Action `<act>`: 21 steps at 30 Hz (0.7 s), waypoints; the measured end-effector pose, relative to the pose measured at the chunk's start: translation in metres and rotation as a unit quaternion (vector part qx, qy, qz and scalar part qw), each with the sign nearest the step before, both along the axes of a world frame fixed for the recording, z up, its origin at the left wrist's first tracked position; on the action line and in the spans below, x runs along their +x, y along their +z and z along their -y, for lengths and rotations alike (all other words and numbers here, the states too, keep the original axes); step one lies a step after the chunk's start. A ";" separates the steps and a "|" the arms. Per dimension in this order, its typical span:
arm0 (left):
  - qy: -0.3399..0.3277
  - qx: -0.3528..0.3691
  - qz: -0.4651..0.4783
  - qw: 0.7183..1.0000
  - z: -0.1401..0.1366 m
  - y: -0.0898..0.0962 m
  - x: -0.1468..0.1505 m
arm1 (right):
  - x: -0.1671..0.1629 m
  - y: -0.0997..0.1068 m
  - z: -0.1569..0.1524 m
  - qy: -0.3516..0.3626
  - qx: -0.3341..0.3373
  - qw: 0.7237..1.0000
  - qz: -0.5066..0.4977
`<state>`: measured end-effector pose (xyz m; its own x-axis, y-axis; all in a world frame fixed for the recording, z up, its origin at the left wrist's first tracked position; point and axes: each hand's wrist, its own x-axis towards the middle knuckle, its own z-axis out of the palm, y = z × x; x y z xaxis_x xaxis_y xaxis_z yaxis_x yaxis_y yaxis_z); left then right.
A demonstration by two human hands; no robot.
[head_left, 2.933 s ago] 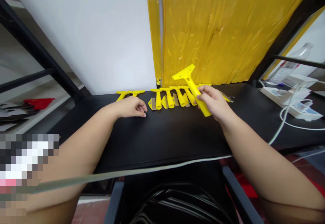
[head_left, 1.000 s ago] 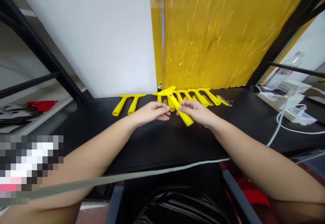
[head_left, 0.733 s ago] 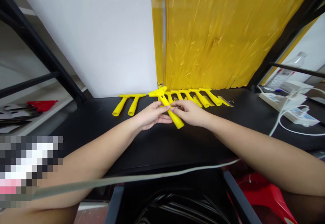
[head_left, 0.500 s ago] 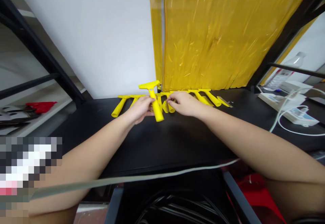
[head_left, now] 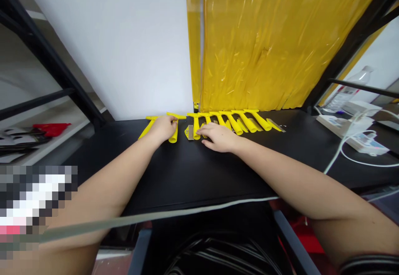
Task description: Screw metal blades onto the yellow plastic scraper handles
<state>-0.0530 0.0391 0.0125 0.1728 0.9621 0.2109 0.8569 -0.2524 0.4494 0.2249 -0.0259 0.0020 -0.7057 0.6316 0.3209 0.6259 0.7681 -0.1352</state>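
Yellow T-shaped scrapers lie in a row along the back of the black table. My left hand (head_left: 163, 128) is closed on one yellow scraper (head_left: 173, 137), which rests with its wide head toward the wall and its tube handle toward me. Another scraper (head_left: 145, 128) is partly hidden behind that hand. My right hand (head_left: 218, 137) hovers low over the row, its fingers slightly apart and their tips beside the handle of a third scraper (head_left: 196, 123). Between the hands lies a small flat piece (head_left: 189, 132) with a yellow end and a grey strip.
Behind the row stand a white panel (head_left: 124, 50) and a yellow plastic curtain (head_left: 264, 50). At right are white power strips (head_left: 364, 136) with cables and a clear bottle (head_left: 352, 88). A pale cord (head_left: 199, 213) runs across the table's front edge.
The raised scraper in my left hand has come down to the table, further left in the row. My right hand has moved slightly nearer to me, and its fingers have loosened.
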 end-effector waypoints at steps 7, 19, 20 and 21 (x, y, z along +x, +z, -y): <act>0.032 0.008 -0.054 0.998 -0.013 -0.003 0.018 | 0.000 -0.003 -0.001 -0.001 -0.015 1.000 -0.016; -0.002 0.003 -0.068 0.998 0.006 0.007 0.021 | -0.001 -0.003 0.001 -0.002 -0.010 1.000 -0.012; -0.010 -0.003 -0.066 0.998 0.011 0.009 0.019 | -0.001 -0.003 0.001 -0.002 -0.009 1.000 -0.011; -0.022 -0.011 -0.066 0.998 0.016 0.012 0.017 | -0.001 -0.002 0.002 -0.004 -0.009 1.000 -0.009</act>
